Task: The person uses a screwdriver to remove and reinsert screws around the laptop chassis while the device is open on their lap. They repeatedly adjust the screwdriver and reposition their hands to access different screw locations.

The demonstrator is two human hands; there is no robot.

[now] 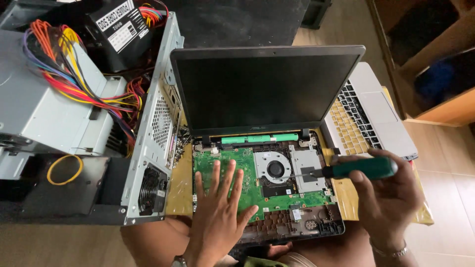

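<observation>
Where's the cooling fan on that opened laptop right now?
In the head view, the cooling fan sits mid-chassis below the screen hinge, right of the green motherboard, left of the screwdriver tip.

Beyond your right hand [391, 198], a pale wood-plank floor [445, 168] is catching soft daylight and stretching away to the right. Further up from that hand, an open wooden shelf unit with dark compartments [435, 64] is standing on the floor. Above your left hand [217, 217], past the raised screen, a broad black textured surface [232, 22] is lying in shadow, and lighter flooring [341, 24] is showing beside it.
</observation>
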